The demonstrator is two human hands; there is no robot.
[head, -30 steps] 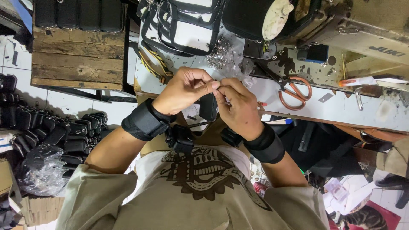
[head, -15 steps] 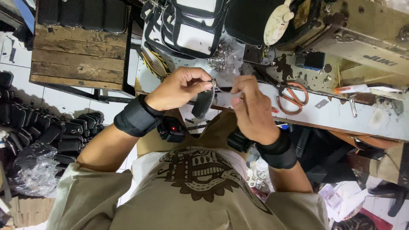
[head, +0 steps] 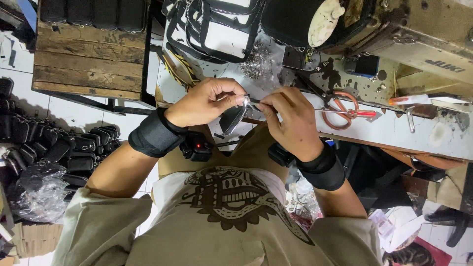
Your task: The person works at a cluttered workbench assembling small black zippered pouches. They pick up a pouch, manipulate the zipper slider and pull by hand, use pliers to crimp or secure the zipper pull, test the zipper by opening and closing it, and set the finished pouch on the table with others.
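Note:
My left hand (head: 204,102) pinches the top of a small black zippered pouch (head: 232,119), which hangs down between my hands above my lap. My right hand (head: 289,120) holds a thin tool against the metal zipper slider (head: 246,100) at the pouch's top edge. Both wrists wear black bands. The two hands almost touch at the slider.
The worktable (head: 423,133) ahead carries orange-handled scissors (head: 344,109), a clear bag of metal parts (head: 258,61), a white-and-black strapped bag (head: 212,29) and a sewing machine (head: 394,29). A wooden pallet (head: 88,59) sits far left. Several black pouches (head: 64,148) lie on the floor at left.
My hands separated slightly half a second ago and are now back together at the zipper slider. The pouch still hangs from my left fingers.

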